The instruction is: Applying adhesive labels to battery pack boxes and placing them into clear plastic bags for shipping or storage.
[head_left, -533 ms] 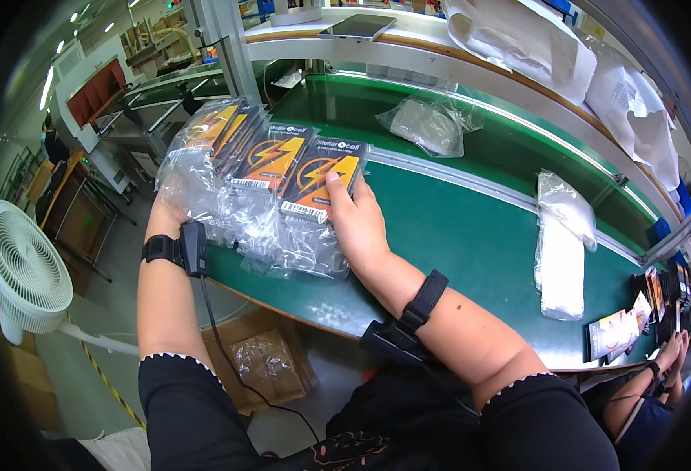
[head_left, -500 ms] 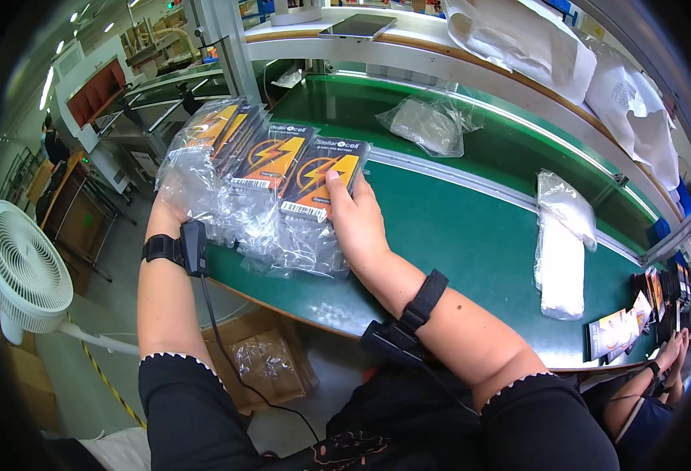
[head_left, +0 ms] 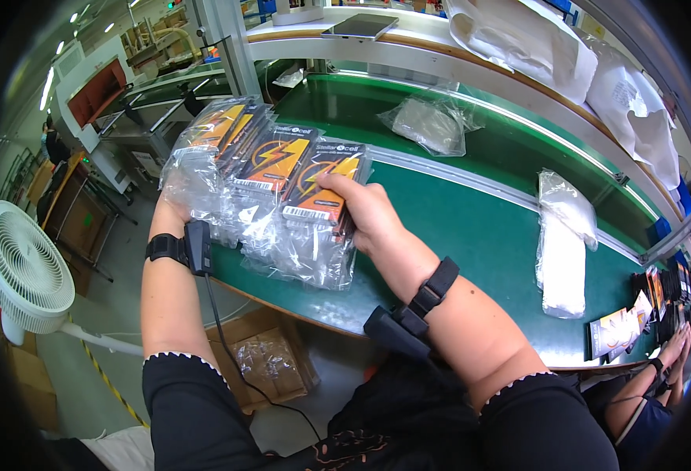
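Observation:
A fanned stack of black and orange carded packs in clear plastic sleeves (head_left: 271, 177) rests at the near edge of the green table (head_left: 471, 235). My right hand (head_left: 365, 213) grips the rightmost pack with the thumb on its front. My left hand (head_left: 169, 210) supports the stack from the left and is mostly hidden behind the plastic. Both wrists wear black straps with small devices.
Clear bags (head_left: 432, 125) lie on the far belt, white bagged items (head_left: 561, 243) to the right. A co-worker's hands (head_left: 671, 353) handle similar packs at the far right. A white fan (head_left: 23, 267) stands left, and a cardboard box (head_left: 263, 361) sits below the table.

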`<act>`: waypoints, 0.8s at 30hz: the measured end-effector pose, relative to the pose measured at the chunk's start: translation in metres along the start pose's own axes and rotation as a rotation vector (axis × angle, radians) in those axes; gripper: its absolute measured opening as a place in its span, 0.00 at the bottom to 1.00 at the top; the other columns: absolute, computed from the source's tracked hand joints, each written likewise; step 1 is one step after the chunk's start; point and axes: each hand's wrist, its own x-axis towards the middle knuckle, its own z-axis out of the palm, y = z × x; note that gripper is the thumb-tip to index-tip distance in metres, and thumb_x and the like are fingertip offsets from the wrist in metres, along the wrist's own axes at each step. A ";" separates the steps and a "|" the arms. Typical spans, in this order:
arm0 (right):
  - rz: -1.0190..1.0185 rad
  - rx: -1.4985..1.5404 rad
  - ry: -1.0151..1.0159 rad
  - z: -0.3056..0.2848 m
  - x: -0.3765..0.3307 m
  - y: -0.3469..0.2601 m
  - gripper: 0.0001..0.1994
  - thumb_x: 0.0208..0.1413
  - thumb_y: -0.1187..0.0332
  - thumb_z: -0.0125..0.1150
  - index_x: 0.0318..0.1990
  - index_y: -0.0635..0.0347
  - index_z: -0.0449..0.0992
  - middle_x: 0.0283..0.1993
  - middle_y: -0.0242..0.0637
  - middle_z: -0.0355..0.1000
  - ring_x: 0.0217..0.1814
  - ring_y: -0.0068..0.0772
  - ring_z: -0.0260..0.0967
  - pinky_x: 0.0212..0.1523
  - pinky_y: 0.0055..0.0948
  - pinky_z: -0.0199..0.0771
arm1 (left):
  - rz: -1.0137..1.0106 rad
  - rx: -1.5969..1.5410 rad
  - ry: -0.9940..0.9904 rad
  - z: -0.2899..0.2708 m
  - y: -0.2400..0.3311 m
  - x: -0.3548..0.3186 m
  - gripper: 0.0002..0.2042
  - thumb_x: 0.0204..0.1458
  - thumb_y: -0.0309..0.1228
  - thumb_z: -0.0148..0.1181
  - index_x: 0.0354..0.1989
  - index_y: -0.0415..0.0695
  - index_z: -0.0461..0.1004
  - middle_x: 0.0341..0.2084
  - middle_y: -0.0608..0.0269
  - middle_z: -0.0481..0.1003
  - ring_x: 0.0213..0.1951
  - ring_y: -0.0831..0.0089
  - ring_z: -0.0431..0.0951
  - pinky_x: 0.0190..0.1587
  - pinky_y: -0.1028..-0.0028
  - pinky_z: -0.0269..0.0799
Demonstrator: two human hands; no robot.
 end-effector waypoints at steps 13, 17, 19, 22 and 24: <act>-0.074 0.053 -0.192 0.040 0.031 -0.091 0.17 0.49 0.72 0.61 0.42 0.79 0.68 0.36 0.52 0.73 0.32 0.42 0.76 0.32 0.42 0.80 | -0.130 -0.194 0.175 0.083 0.089 -0.046 0.25 0.52 0.17 0.52 0.61 0.48 0.64 0.43 0.55 0.74 0.36 0.72 0.76 0.40 0.73 0.74; 0.052 -0.440 -0.209 0.072 0.044 -0.072 0.14 0.55 0.64 0.52 0.42 0.66 0.72 0.28 0.42 0.75 0.26 0.34 0.74 0.28 0.43 0.77 | -0.315 -0.177 0.127 0.075 0.096 -0.029 0.16 0.45 0.24 0.63 0.45 0.43 0.75 0.36 0.55 0.76 0.29 0.72 0.76 0.33 0.75 0.73; 0.153 -0.749 -0.136 0.087 0.048 -0.067 0.16 0.59 0.55 0.45 0.46 0.53 0.72 0.38 0.35 0.74 0.38 0.35 0.73 0.41 0.51 0.69 | -0.242 -0.143 0.085 0.066 0.089 -0.020 0.13 0.42 0.35 0.66 0.34 0.42 0.77 0.31 0.58 0.77 0.28 0.71 0.76 0.32 0.76 0.73; 0.206 -0.919 -0.271 0.100 0.048 -0.073 0.22 0.59 0.50 0.42 0.51 0.53 0.70 0.43 0.41 0.72 0.43 0.41 0.71 0.42 0.53 0.69 | -0.274 -0.241 0.107 0.052 0.083 -0.012 0.14 0.42 0.35 0.65 0.34 0.40 0.76 0.30 0.60 0.77 0.30 0.71 0.76 0.34 0.75 0.73; 0.126 -1.272 -0.193 0.105 0.046 -0.076 0.31 0.58 0.40 0.36 0.57 0.54 0.66 0.49 0.48 0.68 0.49 0.48 0.68 0.46 0.54 0.67 | -0.233 -0.227 0.093 0.044 0.081 -0.010 0.13 0.42 0.35 0.65 0.33 0.40 0.76 0.31 0.60 0.77 0.30 0.71 0.76 0.34 0.75 0.73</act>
